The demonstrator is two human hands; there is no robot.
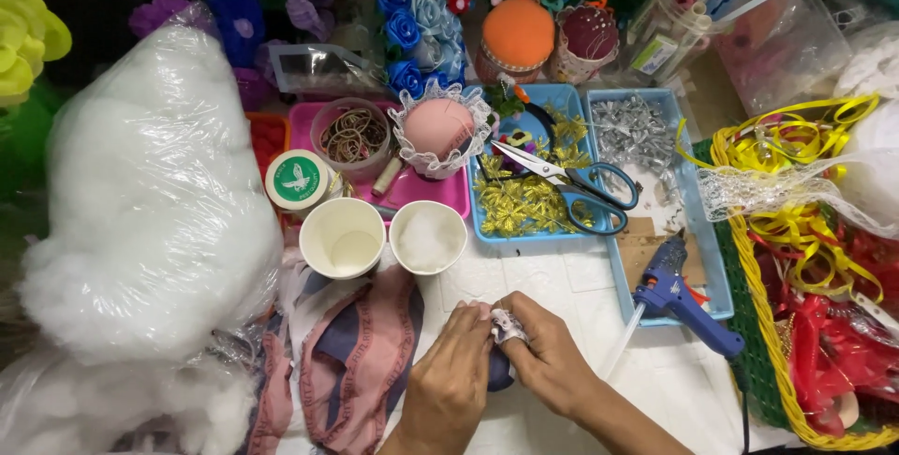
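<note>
Pinching a small white lace piece (507,326), both hands' (454,371) (552,361) grips clench it together.

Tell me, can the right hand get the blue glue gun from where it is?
Probably yes. The right hand is busy pinching a small fabric piece, but the glue gun lies just to its right with bare table between them.

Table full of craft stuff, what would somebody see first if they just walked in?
Probably the big clear bag of white stuffing filling the left side. Then the two hands at the bottom middle, the left hand and right hand, pinching a small patterned piece of cloth together. The blue glue gun lies just right of them.
</note>
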